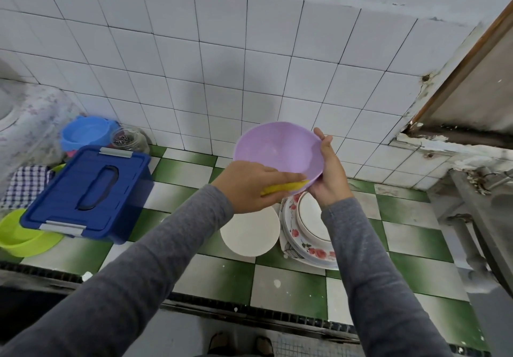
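Observation:
A lilac plastic bowl (pixel 274 149) is held tilted above the green-and-white checkered counter (pixel 288 281), its inside facing me. My right hand (pixel 329 174) grips its right rim, thumb on the inside edge. My left hand (pixel 251 187) holds a yellow sponge (pixel 286 187) against the bowl's lower rim. Below the bowl sit a plain white plate (pixel 249 234) and a stack of flower-patterned plates (pixel 308 234), partly hidden by my right forearm.
A dark blue lidded box (pixel 88 192) stands at the left, with a lime green basin (pixel 19 237) beside it. Behind it are a light blue bowl (pixel 86 133), a glass jar (pixel 129 140) and a checkered cloth (pixel 26 184). A white tiled wall rises behind; pipes (pixel 472 242) run at the right.

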A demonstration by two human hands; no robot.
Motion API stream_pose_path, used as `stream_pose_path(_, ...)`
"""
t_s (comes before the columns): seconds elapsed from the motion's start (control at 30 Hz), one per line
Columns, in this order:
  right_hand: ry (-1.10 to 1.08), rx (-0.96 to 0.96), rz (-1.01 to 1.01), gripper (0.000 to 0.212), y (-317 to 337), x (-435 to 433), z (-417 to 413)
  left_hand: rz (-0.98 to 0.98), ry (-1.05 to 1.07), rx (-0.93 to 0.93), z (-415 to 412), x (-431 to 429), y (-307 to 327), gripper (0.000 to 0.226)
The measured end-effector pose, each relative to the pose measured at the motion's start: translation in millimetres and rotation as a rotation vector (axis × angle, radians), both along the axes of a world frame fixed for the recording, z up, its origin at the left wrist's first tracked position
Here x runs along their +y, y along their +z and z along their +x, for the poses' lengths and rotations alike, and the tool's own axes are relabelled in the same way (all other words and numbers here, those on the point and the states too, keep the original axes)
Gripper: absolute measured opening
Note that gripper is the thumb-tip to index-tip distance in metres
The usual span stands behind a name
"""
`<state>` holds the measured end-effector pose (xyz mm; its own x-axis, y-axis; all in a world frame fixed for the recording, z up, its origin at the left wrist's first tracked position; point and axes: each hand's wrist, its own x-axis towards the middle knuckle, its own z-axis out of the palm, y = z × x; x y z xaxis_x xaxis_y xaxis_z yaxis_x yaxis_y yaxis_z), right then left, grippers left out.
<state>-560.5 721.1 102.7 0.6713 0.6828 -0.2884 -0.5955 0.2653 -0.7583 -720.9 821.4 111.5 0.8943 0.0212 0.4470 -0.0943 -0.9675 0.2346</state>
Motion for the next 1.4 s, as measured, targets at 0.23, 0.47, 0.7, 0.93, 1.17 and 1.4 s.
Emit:
stream_pose_path(0.23,0.23,-0.093,-0.252,0.033,23,-4,9,0.049,0.062,-0.214,2,-5,9,0.032)
stream_pose_path(0.47,0.477,-0.386,-0.499,0.071,6,-16,-1,-0.874,0.274,-0.24,0,-2,27,0.029)
stream_pose_path(0.7,0.292,-0.207,-0.011,0.043,-19,-17,-15,-1.421,0.346,-0.425,-6,17,29,0.027)
stream_pose_path(0.93,0.085,0.121,0.168,0.033,-23,-25,-20,-1.508,0.473,-0.508,-8,29,5,0.03)
stream_pose_path(1.17,0.12,0.032,0.122,0.031,7,-27,-16,-1.46,0.865,-0.743,-6,42,-20,0.038)
stream_pose_path(1.4,0.143,-0.098,0.107,0.026,30,-22,-11,-1.426,1.007,-0.803,-3,54,-19,0.04)
